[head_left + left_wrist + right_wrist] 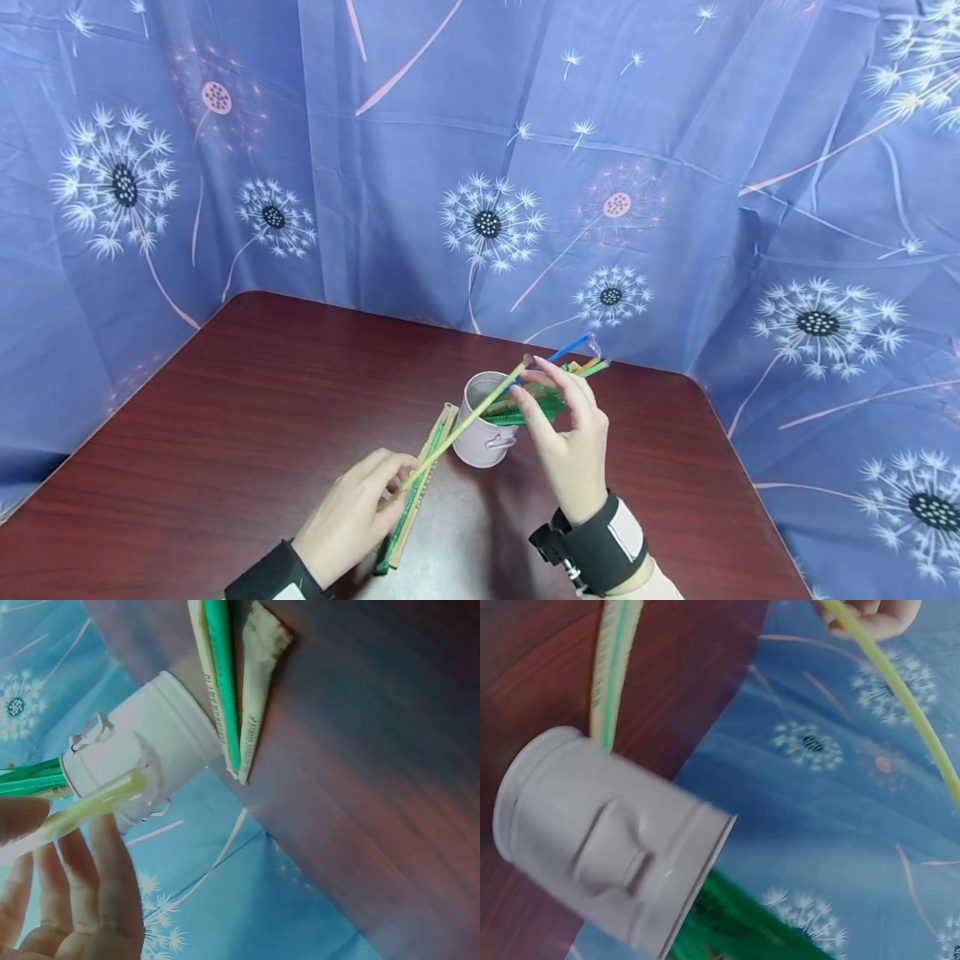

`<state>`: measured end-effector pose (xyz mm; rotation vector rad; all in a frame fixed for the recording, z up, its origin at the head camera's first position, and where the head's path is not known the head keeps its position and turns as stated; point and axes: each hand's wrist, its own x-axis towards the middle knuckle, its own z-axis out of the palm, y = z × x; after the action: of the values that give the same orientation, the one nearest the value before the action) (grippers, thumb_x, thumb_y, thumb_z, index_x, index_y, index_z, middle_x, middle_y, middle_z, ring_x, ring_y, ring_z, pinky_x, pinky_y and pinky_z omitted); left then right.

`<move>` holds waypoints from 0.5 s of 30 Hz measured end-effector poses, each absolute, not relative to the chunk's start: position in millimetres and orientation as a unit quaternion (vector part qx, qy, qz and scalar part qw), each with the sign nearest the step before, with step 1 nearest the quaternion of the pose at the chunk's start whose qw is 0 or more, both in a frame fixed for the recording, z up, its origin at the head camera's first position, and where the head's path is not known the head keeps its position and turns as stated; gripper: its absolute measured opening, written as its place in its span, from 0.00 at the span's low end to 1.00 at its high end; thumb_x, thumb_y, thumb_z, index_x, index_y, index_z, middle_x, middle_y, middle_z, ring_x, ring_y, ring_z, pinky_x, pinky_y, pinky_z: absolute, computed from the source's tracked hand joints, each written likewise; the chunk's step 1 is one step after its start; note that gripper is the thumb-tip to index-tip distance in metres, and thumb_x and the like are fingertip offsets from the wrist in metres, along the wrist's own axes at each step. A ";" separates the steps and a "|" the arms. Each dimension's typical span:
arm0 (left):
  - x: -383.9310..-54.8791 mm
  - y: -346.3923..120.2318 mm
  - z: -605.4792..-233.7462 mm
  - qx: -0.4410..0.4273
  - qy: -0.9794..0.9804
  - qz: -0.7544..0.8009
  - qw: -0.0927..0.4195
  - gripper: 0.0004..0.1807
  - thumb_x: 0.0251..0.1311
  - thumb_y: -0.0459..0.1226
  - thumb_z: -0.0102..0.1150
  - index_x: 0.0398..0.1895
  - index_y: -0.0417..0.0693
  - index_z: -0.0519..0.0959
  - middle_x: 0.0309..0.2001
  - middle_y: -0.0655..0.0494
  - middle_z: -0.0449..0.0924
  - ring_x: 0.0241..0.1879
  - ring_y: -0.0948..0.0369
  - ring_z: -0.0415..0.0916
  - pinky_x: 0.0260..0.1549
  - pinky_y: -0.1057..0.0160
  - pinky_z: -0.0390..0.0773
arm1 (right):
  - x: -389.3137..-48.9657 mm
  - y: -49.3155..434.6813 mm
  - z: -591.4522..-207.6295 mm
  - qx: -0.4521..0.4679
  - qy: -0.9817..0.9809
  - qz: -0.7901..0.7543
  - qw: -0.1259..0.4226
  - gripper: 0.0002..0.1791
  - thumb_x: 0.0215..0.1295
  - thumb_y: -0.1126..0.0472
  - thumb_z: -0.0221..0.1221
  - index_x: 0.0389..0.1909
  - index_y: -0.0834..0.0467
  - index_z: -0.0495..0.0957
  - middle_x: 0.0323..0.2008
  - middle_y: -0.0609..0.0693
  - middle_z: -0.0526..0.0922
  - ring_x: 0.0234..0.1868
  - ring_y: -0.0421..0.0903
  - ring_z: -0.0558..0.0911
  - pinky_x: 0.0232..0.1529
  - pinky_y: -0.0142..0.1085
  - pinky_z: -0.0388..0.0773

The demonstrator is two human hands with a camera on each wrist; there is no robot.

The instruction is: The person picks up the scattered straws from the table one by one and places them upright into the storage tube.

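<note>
A thin yellow straw [472,419] in a clear wrapper slants up and to the right in the head view. Its lower part is pinched by my left hand [358,502], and a wrapped end of the straw [112,793] pokes out past the fingers in the left wrist view. At the upper end is my right hand [567,437], thumb and index finger apart around the tip; contact is unclear. Behind the straw stands a pale pink metal cup [480,450] with small side handles. Several green-wrapped sticks [536,408] and a blue straw [568,347] lean out of it.
Left of the cup, long paper-and-green packets [420,492] lie on the dark red wooden table [247,433], one end against the cup. A blue dandelion-print curtain [405,183] hangs beyond the table's back and side edges.
</note>
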<state>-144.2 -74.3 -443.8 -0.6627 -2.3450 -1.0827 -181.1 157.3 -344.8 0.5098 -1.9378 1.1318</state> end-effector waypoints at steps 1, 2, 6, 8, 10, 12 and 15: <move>-144.5 -73.8 -443.6 -0.250 -0.848 -0.396 0.247 0.21 0.45 0.23 0.67 0.44 0.49 0.83 0.36 0.66 0.78 0.32 0.71 0.76 0.26 0.68 0.78 | -179.2 156.3 -342.9 0.202 -0.763 0.464 0.402 0.23 0.56 0.67 0.68 0.55 0.66 0.83 0.39 0.55 0.90 0.50 0.42 0.82 0.51 0.35 0.72; -144.7 -73.3 -443.3 -0.257 -0.843 -0.396 0.259 0.21 0.45 0.23 0.68 0.44 0.49 0.83 0.36 0.66 0.78 0.32 0.72 0.76 0.26 0.68 0.79 | -177.5 155.4 -341.1 0.202 -0.758 0.478 0.396 0.22 0.56 0.68 0.68 0.54 0.66 0.83 0.38 0.56 0.90 0.50 0.41 0.83 0.51 0.34 0.73; -145.7 -72.3 -442.1 -0.277 -0.828 -0.395 0.286 0.21 0.44 0.22 0.68 0.43 0.49 0.83 0.35 0.67 0.77 0.32 0.72 0.76 0.27 0.70 0.79 | -171.7 152.6 -335.4 0.200 -0.739 0.518 0.382 0.18 0.57 0.71 0.67 0.50 0.68 0.83 0.32 0.59 0.89 0.44 0.39 0.85 0.51 0.33 0.74; -146.0 -71.9 -441.6 -0.283 -0.824 -0.396 0.291 0.21 0.44 0.22 0.68 0.43 0.48 0.83 0.34 0.66 0.77 0.33 0.72 0.76 0.27 0.70 0.79 | -169.7 151.8 -333.7 0.200 -0.731 0.531 0.379 0.16 0.57 0.72 0.66 0.48 0.68 0.84 0.30 0.60 0.88 0.41 0.39 0.85 0.48 0.32 0.75; -146.1 -71.4 -441.1 -0.286 -0.822 -0.399 0.291 0.21 0.43 0.22 0.68 0.42 0.48 0.83 0.35 0.66 0.77 0.33 0.72 0.76 0.27 0.69 0.79 | -167.8 151.1 -332.5 0.202 -0.722 0.544 0.378 0.15 0.57 0.73 0.66 0.46 0.70 0.83 0.29 0.58 0.88 0.39 0.38 0.85 0.45 0.31 0.75; -146.2 -70.8 -440.6 -0.286 -0.821 -0.401 0.290 0.21 0.43 0.22 0.68 0.42 0.47 0.83 0.35 0.66 0.77 0.33 0.72 0.76 0.27 0.69 0.80 | -166.4 150.7 -331.3 0.209 -0.709 0.561 0.374 0.15 0.56 0.75 0.65 0.46 0.72 0.82 0.29 0.54 0.89 0.38 0.38 0.85 0.44 0.30 0.75; -146.4 -69.8 -440.1 -0.285 -0.821 -0.401 0.288 0.21 0.44 0.22 0.68 0.43 0.47 0.83 0.36 0.65 0.78 0.34 0.71 0.76 0.28 0.69 0.80 | -164.8 150.3 -330.2 0.220 -0.688 0.584 0.371 0.15 0.56 0.77 0.64 0.45 0.73 0.81 0.31 0.46 0.89 0.38 0.38 0.84 0.42 0.29 0.75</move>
<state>-146.4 -69.8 -440.1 -0.7609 -2.1934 -1.0722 -164.8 150.3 -330.2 0.5635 -1.7646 1.4977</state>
